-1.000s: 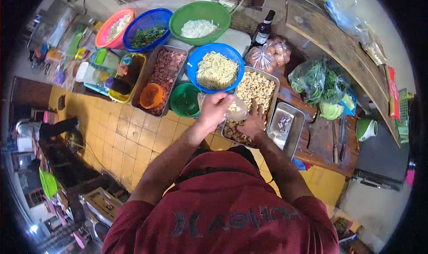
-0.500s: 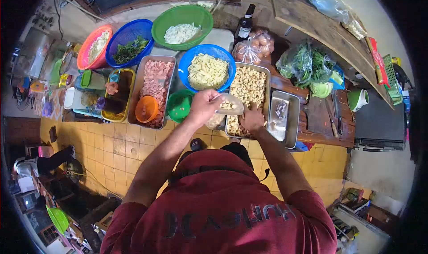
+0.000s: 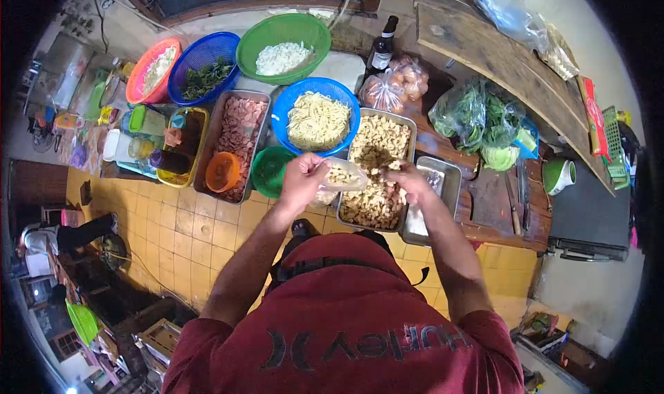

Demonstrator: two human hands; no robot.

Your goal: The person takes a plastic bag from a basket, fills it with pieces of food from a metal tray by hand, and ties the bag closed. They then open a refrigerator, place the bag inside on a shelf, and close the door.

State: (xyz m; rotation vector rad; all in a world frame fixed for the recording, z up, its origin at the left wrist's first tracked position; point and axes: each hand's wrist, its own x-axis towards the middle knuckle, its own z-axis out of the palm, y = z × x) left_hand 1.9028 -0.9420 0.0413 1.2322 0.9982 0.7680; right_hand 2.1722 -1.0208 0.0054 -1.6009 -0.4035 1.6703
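Observation:
My left hand [image 3: 302,180] is closed on the rim of a small clear plastic bag [image 3: 351,177] with some pale brown diced pieces inside. The bag is held above the left side of a long metal tray [image 3: 339,216] full of the same diced food pieces [image 3: 379,137]. To the right of the bag, over the tray, my right hand [image 3: 413,184] has its fingers bunched together. Pale pieces seem to be at its fingertips, though they are partly hidden. Shadow from my hands falls across the middle of the tray.
Left of the tray are a blue basket of noodles [image 3: 281,126], a green bowl [image 3: 266,176] and a tray of pink sliced meat [image 3: 242,117]. A smaller metal tray [image 3: 452,186], bagged greens [image 3: 477,114] and a knife [image 3: 512,204] lie right. A dark bottle [image 3: 382,48] stands behind.
My right hand has lifted out of the diced pieces and is now above the tray. My left hand has shifted slightly left and down with the bag.

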